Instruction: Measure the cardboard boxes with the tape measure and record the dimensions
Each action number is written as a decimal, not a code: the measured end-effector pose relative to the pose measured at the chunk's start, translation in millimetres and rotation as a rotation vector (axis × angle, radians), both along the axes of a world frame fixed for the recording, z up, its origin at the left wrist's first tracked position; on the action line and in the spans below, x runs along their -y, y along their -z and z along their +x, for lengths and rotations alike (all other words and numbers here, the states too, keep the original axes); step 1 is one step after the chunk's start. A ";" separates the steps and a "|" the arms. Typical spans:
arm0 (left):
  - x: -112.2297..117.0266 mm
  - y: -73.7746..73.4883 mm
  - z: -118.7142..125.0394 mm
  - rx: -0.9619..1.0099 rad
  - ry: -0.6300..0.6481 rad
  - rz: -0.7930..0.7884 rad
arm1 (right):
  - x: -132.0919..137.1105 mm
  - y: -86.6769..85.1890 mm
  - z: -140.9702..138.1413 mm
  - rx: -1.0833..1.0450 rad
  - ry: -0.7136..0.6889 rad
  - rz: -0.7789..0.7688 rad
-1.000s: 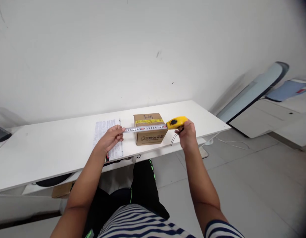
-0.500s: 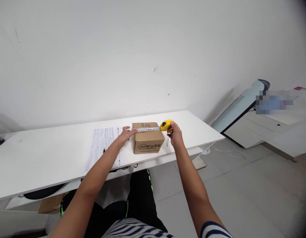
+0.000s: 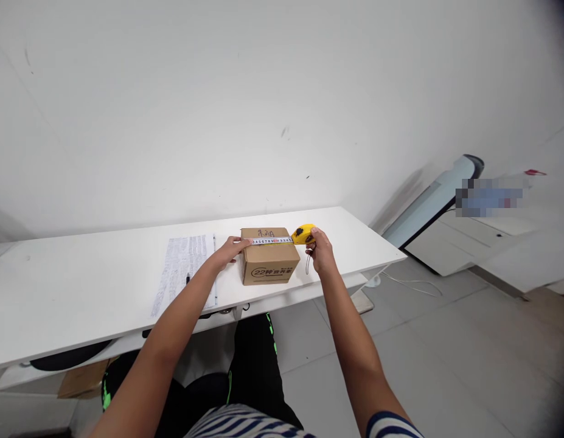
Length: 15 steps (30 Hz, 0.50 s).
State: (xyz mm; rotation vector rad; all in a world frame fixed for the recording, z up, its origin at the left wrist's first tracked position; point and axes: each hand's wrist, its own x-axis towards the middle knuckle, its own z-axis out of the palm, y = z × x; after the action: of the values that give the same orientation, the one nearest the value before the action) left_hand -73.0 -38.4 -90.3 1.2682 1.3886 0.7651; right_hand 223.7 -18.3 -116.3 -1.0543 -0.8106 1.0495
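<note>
A yellow tape measure (image 3: 304,234) is held in the right hand (image 3: 322,252), with the fingers closed around it. It is kept just past the right top edge of a brown cardboard box (image 3: 269,271). A white tape (image 3: 272,241) with numbers is pulled out of it and laid flat across the top of the box, between the two hands. The end of the tape is pinched by the left hand (image 3: 231,249), which is pressed against the left top edge of the box. A thin black loop (image 3: 308,265) is seen hanging under the right hand, beside the box.

The box is set on a white table (image 3: 81,292), right between the hands. To the left of the left hand, a sheet of paper (image 3: 184,261) full of small print is laid on the table, and a dark pen (image 3: 187,279) is rested on it. Far to the right of the right hand, a long pale panel (image 3: 428,204) is leaned against the wall. Below the hands, black trousers (image 3: 254,353) and a striped shirt (image 3: 245,426) are seen.
</note>
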 end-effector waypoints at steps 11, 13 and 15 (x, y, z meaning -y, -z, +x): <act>1.4 -7.3 -14.9 -0.123 0.001 0.034 | 8.6 -21.0 -2.0 0.116 0.161 0.180; 5.2 -6.6 -17.2 -0.120 -0.030 0.068 | 23.2 -28.1 -5.2 0.208 0.244 0.260; 9.0 -5.3 -18.8 -0.137 -0.055 0.132 | 41.3 -33.9 -8.4 0.325 0.322 0.336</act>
State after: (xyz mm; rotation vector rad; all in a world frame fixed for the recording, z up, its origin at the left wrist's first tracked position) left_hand -91.7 -47.4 -85.0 1.4114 1.5083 0.8317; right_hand 215.3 -59.6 -82.4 -1.0343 -0.9984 0.4543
